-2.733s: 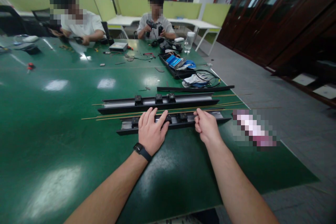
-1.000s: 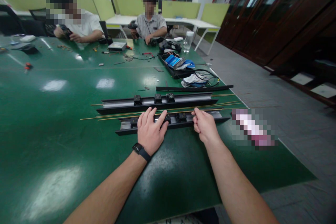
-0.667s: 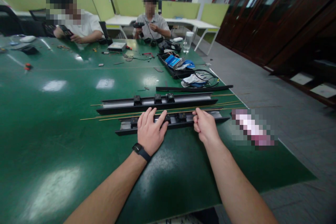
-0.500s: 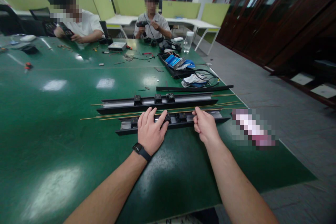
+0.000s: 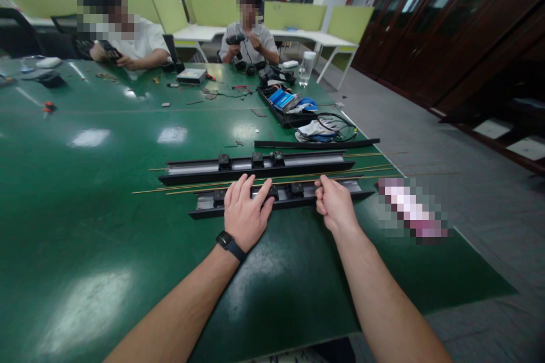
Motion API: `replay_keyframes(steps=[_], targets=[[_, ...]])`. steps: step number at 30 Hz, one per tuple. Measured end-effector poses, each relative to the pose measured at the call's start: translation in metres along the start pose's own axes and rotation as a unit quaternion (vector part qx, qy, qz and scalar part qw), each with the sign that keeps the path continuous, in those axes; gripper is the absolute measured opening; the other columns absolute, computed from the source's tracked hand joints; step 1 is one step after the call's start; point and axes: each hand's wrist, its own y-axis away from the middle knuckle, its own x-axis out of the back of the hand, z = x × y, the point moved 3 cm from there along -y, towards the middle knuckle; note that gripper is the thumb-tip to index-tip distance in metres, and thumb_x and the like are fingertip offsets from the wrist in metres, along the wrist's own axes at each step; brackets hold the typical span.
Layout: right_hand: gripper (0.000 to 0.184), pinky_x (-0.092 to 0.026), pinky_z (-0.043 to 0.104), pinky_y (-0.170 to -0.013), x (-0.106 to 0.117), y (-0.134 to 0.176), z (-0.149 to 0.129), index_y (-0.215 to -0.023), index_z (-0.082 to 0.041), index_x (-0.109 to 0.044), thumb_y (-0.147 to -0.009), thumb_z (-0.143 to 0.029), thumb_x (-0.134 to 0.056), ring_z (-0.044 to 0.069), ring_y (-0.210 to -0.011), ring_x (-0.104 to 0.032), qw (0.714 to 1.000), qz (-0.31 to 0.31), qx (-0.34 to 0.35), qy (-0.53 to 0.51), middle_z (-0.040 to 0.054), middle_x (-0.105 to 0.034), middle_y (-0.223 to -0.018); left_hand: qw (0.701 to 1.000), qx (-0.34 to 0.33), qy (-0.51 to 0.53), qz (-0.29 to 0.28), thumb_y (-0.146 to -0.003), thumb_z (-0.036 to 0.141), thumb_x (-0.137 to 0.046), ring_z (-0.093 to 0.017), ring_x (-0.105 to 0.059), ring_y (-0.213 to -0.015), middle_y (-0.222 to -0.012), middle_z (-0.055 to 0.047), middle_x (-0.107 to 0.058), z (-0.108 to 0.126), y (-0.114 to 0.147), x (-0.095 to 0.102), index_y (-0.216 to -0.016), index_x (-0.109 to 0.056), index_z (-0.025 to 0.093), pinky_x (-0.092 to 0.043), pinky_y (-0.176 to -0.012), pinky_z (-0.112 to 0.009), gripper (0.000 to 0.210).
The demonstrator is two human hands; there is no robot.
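Note:
My left hand point(image 5: 246, 212) lies with fingers spread over the near black channel point(image 5: 293, 203), covering part of it. A dark watch point(image 5: 230, 245) is on that wrist. My right hand point(image 5: 336, 204) is closed in a pinch at the channel's right part, on a thin brass-coloured rod point(image 5: 181, 193) that runs along the channel. Small black blocks point(image 5: 294, 189) sit inside the channel. Behind it lies a second, similar channel point(image 5: 255, 173) with three black blocks. More thin rods lie lengthwise between the two channels.
Farther back are a black strip point(image 5: 317, 143), gloves point(image 5: 315, 131), a black tray point(image 5: 283, 117) and a clear cup point(image 5: 306, 71). A blurred-out pink item point(image 5: 409, 207) lies at right, near the edge of the green table point(image 5: 106, 210). Two people sit across, handling dark items.
The pinched rod's left end sits slightly farther right than before. My right hand has barely shifted, and my left hand keeps its place on the near channel.

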Motion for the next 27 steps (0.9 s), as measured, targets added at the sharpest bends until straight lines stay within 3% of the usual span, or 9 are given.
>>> replay_keyframes(steps=[8, 17, 27], targets=[[0.033, -0.016, 0.015, -0.025, -0.0029, 0.0016, 0.0001, -0.076, -0.016, -0.059, -0.087, -0.045, -0.069, 0.003, -0.026, -0.028, 0.999, -0.028, -0.016, 0.028, -0.0066, -0.045, -0.045, 1.000, 0.000, -0.009, -0.006, -0.095, 0.041, -0.055, -0.030, -0.039, -0.143, -0.143, -0.009, -0.055, 0.0000, 0.0002, -0.0002, -0.137, -0.058, 0.036, -0.028, -0.118, -0.051, 0.043], [0.028, -0.016, 0.015, -0.025, 0.0002, -0.0011, 0.0004, -0.076, -0.016, -0.057, -0.090, -0.039, -0.065, 0.003, -0.025, -0.029, 1.000, -0.002, -0.001, -0.003, -0.0065, -0.046, -0.046, 1.000, -0.003, -0.006, -0.004, -0.095, 0.040, -0.055, -0.029, -0.039, -0.143, -0.143, -0.010, -0.055, -0.0002, 0.0002, 0.0005, -0.138, -0.057, 0.035, -0.028, -0.118, -0.050, 0.044], [0.033, -0.015, 0.015, -0.025, -0.0020, 0.0003, 0.0012, -0.077, -0.015, -0.061, -0.085, -0.045, -0.071, 0.003, -0.026, -0.028, 0.999, -0.037, -0.014, 0.035, -0.0065, -0.046, -0.045, 1.000, 0.001, -0.003, -0.005, -0.094, 0.040, -0.056, -0.030, -0.039, -0.143, -0.144, -0.009, -0.055, -0.0002, 0.0003, -0.0003, -0.138, -0.057, 0.036, -0.027, -0.119, -0.051, 0.044]])
